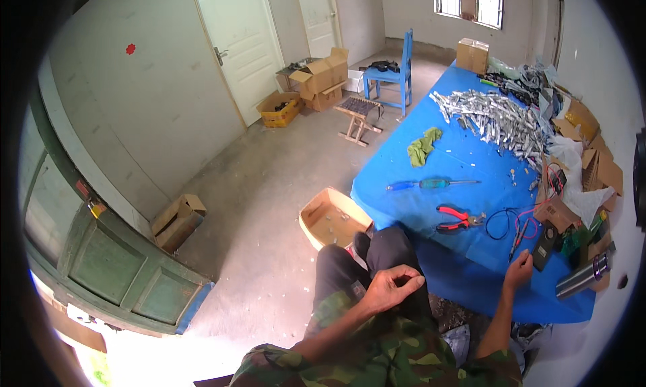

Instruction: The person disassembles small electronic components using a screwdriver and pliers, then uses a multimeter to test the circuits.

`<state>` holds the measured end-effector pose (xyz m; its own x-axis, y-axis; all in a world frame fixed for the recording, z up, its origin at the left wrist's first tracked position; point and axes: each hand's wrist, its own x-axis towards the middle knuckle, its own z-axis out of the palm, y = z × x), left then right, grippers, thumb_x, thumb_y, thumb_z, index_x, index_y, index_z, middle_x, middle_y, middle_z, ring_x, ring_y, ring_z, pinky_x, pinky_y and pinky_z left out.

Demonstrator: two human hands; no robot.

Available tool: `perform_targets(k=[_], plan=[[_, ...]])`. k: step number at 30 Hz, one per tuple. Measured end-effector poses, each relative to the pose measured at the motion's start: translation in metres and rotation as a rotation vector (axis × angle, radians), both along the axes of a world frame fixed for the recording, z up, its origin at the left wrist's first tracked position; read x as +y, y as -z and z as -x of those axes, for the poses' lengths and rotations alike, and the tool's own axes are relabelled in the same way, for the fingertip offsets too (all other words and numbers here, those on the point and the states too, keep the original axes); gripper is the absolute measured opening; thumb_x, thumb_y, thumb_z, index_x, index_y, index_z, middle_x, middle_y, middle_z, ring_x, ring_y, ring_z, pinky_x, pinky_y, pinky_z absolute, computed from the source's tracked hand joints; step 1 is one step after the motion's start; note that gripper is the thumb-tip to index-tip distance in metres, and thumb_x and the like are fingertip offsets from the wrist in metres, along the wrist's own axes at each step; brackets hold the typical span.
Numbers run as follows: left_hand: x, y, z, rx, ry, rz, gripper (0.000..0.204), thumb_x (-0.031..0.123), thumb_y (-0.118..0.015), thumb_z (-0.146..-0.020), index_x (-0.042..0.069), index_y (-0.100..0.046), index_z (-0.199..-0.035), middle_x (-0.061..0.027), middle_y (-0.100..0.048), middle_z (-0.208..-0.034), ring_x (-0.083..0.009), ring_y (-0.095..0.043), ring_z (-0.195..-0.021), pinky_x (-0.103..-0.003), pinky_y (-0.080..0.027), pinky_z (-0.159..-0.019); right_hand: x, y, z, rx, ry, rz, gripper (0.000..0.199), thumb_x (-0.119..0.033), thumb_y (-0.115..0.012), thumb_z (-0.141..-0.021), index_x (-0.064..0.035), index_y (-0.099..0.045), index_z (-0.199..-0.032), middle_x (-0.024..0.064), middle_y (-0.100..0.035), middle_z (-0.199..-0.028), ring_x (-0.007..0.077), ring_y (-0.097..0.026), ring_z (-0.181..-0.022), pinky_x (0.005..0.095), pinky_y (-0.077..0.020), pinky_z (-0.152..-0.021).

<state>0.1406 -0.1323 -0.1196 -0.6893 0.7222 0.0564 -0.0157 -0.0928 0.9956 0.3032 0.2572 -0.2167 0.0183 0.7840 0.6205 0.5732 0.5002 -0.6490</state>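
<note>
My left hand [392,287] rests on my thigh over dark trousers, fingers curled loosely with nothing visible in them. My right hand [518,271] reaches up to the near edge of the blue-covered table [451,158], fingertips at a thin probe lead beside a dark handheld meter [544,248]; whether it grips the lead is unclear. Red-handled pliers [457,219] lie left of that hand. A screwdriver with a blue and green handle [431,184] lies further up the table. Both sleeves are camouflage.
A heap of silvery metal parts [494,118], a green rag [422,147], cardboard boxes [592,165] and a steel flask [584,276] sit on the table. On the floor stand an open box [331,217], a wooden stool [356,114], a blue chair [393,71] and more boxes [316,81].
</note>
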Motion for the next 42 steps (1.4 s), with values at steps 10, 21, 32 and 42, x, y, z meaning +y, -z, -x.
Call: perform_targets(k=[10, 21, 32, 42], plan=[[-0.023, 0.028, 0.030, -0.135, 0.008, 0.084, 0.033, 0.030, -0.074, -0.097, 0.002, -0.066, -0.081, 0.0024, -0.066, -0.075, -0.0046, -0.059, -0.072, -0.026, -0.047, -0.064, -0.002, -0.006, -0.001, -0.052, 0.028, 0.042, 0.051, -0.044, -0.046, -0.109, -0.0043, -0.074, -0.093, 0.0151, -0.072, -0.080, 0.0340, -0.068, -0.071, 0.0456, -0.0488, -0.061], [-0.035, 0.058, 0.070, -0.119, -0.065, 0.519, 0.029, 0.029, -0.070, -0.089, -0.001, -0.069, -0.086, -0.0104, -0.068, -0.077, -0.0189, -0.065, -0.075, -0.036, -0.052, -0.071, -0.005, -0.007, -0.001, -0.059, 0.153, 0.038, 0.052, -0.044, -0.046, -0.109, -0.0069, -0.076, -0.089, 0.0132, -0.073, -0.080, 0.0345, -0.068, -0.072, 0.0459, -0.0495, -0.062], [-0.028, 0.041, 0.085, -0.303, 0.286, 0.563, 0.030, 0.028, -0.071, -0.091, -0.002, -0.071, -0.092, -0.0074, -0.071, -0.084, -0.0147, -0.064, -0.073, -0.029, -0.052, -0.068, -0.002, -0.012, -0.007, 0.075, 0.023, 0.024, 0.039, -0.033, -0.061, -0.103, -0.0007, -0.067, -0.083, 0.0085, -0.061, -0.069, 0.0226, -0.057, -0.064, 0.0393, -0.0436, -0.059], [-0.020, 0.151, 0.099, -0.289, 0.261, 0.441, 0.021, 0.022, -0.069, -0.097, 0.001, -0.067, -0.094, -0.0040, -0.068, -0.081, -0.0105, -0.061, -0.069, -0.024, -0.050, -0.062, -0.108, -0.296, 0.046, 0.279, -0.337, -0.330, 0.004, -0.004, -0.068, -0.094, 0.0005, -0.067, -0.093, -0.0025, -0.056, -0.078, 0.0043, -0.048, -0.072, 0.0213, -0.0393, -0.063]])
